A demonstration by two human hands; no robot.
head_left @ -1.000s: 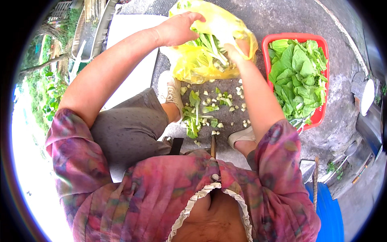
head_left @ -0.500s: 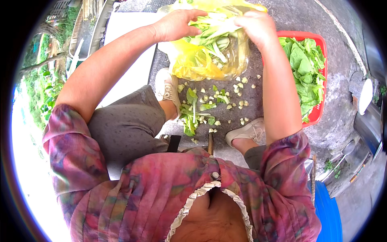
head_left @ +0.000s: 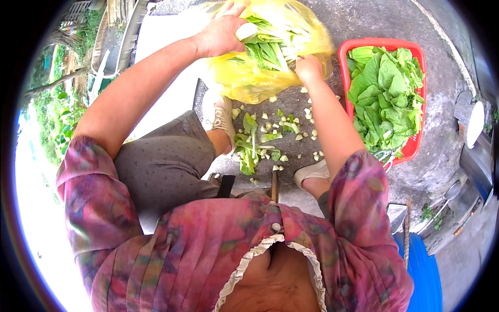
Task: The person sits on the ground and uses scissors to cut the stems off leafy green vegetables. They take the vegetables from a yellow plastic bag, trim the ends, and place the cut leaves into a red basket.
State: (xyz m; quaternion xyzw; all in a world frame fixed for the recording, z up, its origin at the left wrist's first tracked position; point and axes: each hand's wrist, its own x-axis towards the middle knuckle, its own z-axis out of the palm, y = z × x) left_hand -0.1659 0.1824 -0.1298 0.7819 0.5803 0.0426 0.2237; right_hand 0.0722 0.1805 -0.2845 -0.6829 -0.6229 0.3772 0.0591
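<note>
A thin yellow plastic bag (head_left: 249,86) holds green leafy vegetables (head_left: 275,47) with pale stems. At its far left side, my left hand (head_left: 221,36) is closed on the bag, some fingers reaching over its edge. A pale, rounded stem end (head_left: 246,31) shows by the thumb. My right hand (head_left: 309,68) is at the bag's near right, closed on the plastic beside the stems; its fingertips are hidden. To the right stands a red plastic basket (head_left: 419,136) filled with loose green leaves (head_left: 387,91).
Cut stem ends (head_left: 277,168) and trimmed leaves (head_left: 248,151) lie on the concrete between my shoes. A white board (head_left: 166,67) is at the left. Scissors (head_left: 386,155) rest at the basket's near edge. A blue plastic object (head_left: 423,270) stands at lower right.
My right hand has moved left and nearer to me along the bag, uncovering more of the basket. The bag has puffed out and shifted slightly. My left hand has closed in at the bag's edge.
</note>
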